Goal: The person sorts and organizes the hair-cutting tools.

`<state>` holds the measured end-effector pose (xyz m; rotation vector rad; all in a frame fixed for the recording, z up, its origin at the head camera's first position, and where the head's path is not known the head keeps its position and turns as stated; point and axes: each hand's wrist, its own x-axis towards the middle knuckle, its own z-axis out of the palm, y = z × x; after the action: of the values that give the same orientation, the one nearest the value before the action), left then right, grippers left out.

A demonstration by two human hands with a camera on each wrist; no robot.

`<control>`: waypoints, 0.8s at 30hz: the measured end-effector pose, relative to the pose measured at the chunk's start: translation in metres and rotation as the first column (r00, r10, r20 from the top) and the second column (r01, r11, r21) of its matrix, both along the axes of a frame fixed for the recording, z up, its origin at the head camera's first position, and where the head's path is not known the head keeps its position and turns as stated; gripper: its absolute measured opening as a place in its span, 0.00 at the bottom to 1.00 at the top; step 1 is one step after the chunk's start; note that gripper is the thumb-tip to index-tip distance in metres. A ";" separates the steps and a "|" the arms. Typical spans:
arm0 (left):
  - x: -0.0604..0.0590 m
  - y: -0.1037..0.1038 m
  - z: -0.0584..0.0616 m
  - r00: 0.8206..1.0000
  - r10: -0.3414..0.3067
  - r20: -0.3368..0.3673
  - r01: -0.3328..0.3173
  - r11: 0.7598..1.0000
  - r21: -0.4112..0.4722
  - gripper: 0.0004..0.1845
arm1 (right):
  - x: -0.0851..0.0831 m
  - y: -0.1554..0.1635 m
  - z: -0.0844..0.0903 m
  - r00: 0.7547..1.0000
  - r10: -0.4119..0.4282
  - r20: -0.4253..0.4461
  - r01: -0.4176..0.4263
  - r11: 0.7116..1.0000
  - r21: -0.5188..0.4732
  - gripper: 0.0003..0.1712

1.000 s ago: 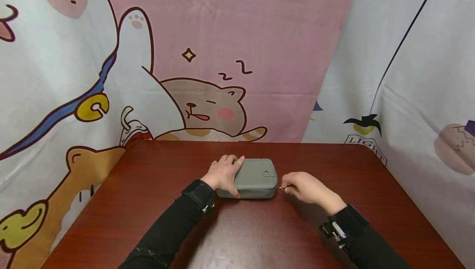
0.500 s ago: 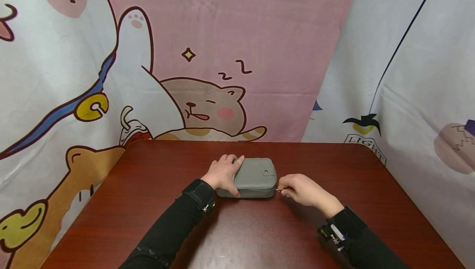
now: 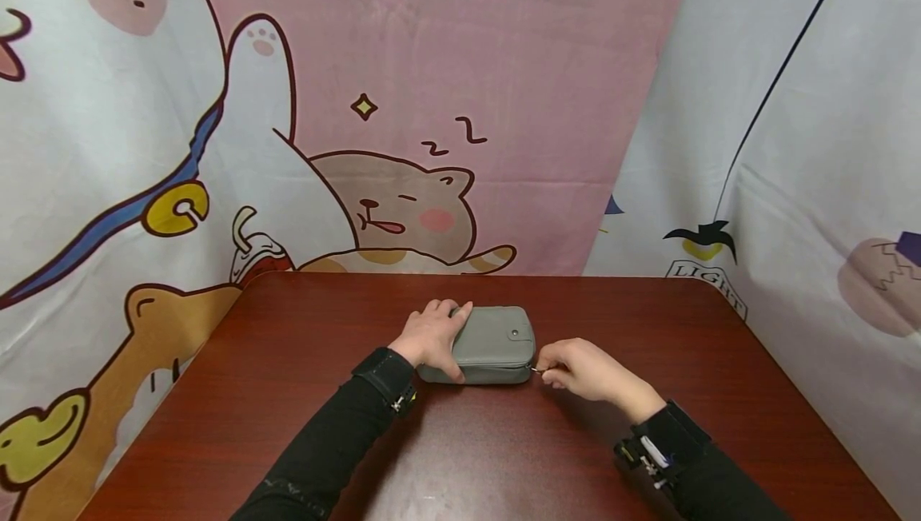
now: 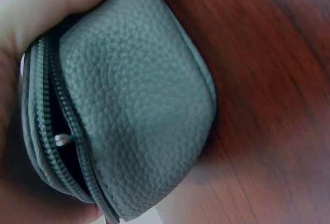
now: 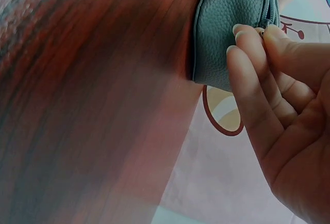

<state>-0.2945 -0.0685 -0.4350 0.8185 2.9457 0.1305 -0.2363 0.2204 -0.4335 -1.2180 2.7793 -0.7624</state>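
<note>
Head view: cartoon-cat curtains (image 3: 403, 185) behind a dark red wooden table (image 3: 288, 425). Grey pouch (image 3: 496, 341) flat on the table, between the hands. Left hand (image 3: 432, 336) clamps the pouch's left end, fingers over the top, thumb on the near side. Right hand (image 3: 579, 367) just right of the pouch, fingertips pinching the zipper pull (image 3: 536, 370) at the pouch's near right corner.

Left wrist view: pouch (image 4: 139, 105) gripped at its end; zipper (image 4: 56, 141) partly parted, dark gap inside.

Right wrist view: right hand's fingertips (image 5: 247, 38) curled against the pouch (image 5: 227, 22) at the zip.

Versus a second ago: right hand and pull closer in to the pouch; left hand unchanged.
</note>
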 end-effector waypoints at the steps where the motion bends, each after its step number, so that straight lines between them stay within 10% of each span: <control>1: 0.000 0.000 0.000 1.000 0.000 0.001 0.000 1.000 -0.001 0.69 | 0.000 0.000 -0.001 1.000 0.003 0.014 -0.003 1.000 -0.010 0.07; 24: -0.001 0.000 -0.001 1.000 -0.004 -0.007 0.004 1.000 -0.001 0.70 | 0.003 -0.015 -0.008 0.991 0.032 0.132 -0.020 0.996 -0.089 0.03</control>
<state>-0.2952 -0.0681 -0.4364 0.8268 2.9499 0.1267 -0.2335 0.2052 -0.4411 -1.1664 2.6443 -0.9353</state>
